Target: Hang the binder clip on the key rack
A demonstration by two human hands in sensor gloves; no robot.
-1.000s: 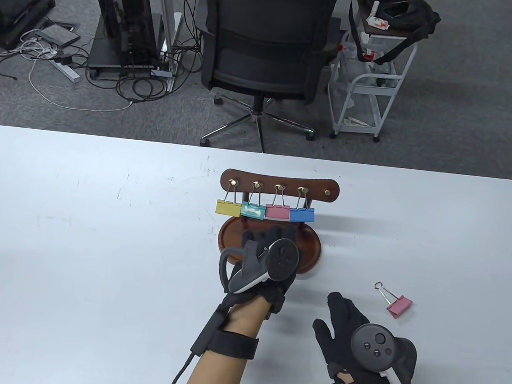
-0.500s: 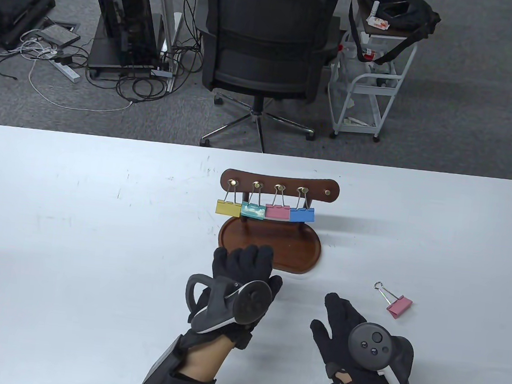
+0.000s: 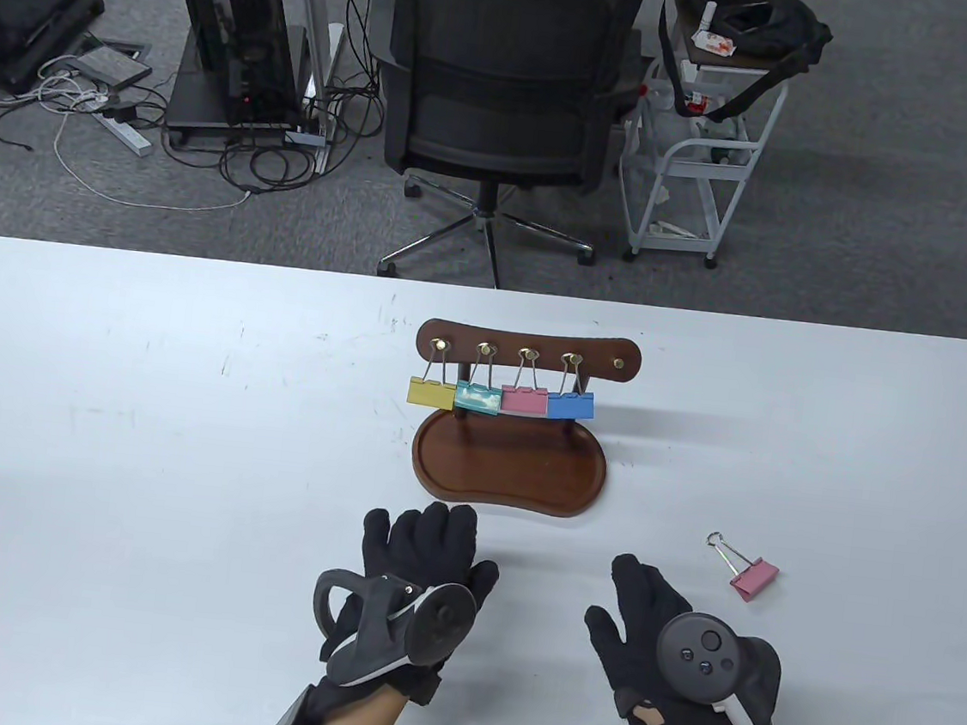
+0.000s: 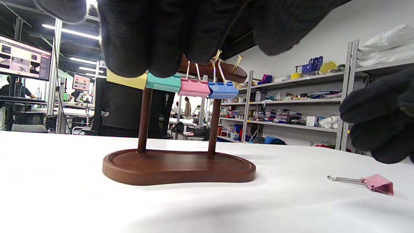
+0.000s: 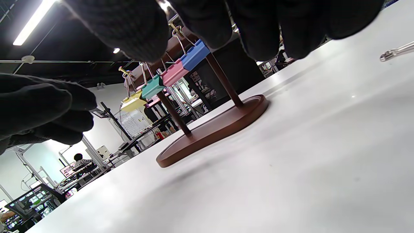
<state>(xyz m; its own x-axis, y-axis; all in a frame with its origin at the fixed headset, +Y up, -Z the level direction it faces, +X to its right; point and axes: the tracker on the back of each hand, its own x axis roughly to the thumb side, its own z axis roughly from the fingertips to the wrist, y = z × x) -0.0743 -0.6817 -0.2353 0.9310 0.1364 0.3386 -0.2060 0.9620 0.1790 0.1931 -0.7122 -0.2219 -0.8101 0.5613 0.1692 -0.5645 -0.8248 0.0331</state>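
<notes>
Clips are occupying four hooks of the brown wooden key rack (image 3: 528,348) — one pink metal binder clip (image 3: 753,577) is lying unhooked; both hands are hovering spread wide, holding nothing.

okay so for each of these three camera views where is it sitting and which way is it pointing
Table view: above the near edge, looking down at the key rack, with both hands, left hand and right hand, showing.
Left wrist view: low over the table, facing the rack; left fingers on top.
Right wrist view: low, tilted, facing the rack from its right; right fingers on top.
Shared: rack, loose pink clip.
</notes>
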